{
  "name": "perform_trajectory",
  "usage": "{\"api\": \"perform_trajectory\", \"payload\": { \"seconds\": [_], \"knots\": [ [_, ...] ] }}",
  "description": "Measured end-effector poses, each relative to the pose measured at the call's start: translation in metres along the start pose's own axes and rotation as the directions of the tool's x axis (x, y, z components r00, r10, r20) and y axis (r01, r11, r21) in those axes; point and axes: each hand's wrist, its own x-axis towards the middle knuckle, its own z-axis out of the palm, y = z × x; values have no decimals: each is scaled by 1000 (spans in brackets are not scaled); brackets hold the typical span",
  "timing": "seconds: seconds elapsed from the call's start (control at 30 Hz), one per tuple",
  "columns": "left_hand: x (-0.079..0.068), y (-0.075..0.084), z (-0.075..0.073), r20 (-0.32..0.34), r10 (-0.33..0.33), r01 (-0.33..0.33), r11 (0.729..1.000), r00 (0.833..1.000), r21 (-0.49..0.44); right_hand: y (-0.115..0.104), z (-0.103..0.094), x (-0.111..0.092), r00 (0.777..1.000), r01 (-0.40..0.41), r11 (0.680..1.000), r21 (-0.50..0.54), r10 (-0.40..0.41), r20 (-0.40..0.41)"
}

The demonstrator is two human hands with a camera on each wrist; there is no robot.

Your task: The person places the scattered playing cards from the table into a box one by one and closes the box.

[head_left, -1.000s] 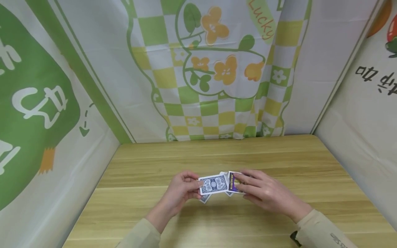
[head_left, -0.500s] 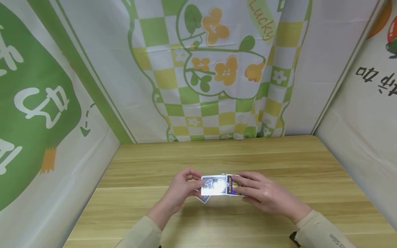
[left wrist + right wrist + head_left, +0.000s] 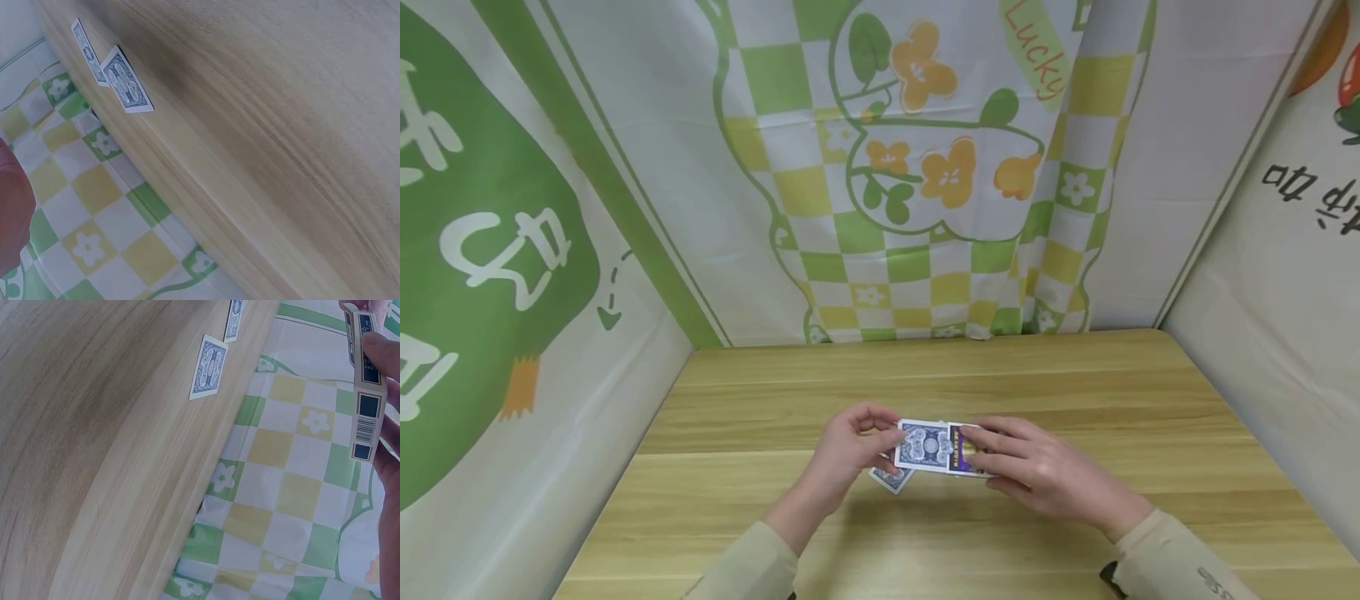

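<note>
In the head view, my left hand [image 3: 850,454] pinches the left end of blue-backed playing cards [image 3: 922,446], thumb on top. How many cards are in the stack cannot be told. Their right end is inside the open end of a purple and yellow card box [image 3: 957,450]. My right hand [image 3: 1048,467] grips that box, fingers across its upper face. The right wrist view shows the box's barcoded side [image 3: 365,428] between thumb and fingers. Only a blurred part of my left hand [image 3: 14,209] appears in the left wrist view.
On the wooden table [image 3: 737,500], below the hands, lie two loose face-down cards, one near card [image 3: 128,81] and one far card [image 3: 89,51]. Fabric walls enclose the table, with a checked curtain [image 3: 940,287] at the back.
My left hand has moved right with the cards, which line up with the box. Less of their length now shows outside it. The right hand stays almost still on the box.
</note>
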Motion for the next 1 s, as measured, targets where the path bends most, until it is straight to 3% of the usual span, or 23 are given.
{"api": "perform_trajectory", "payload": {
  "seconds": [0.47,1.0],
  "knots": [
    [-2,9,15,33,9,-12,996,999,87,1,2,-1,1000,5,1000,-13,-5,-25],
    [-7,14,24,191,45,-77,984,981,163,1,2,1,999,-5,1000,-21,4,-37]
  ]
}}
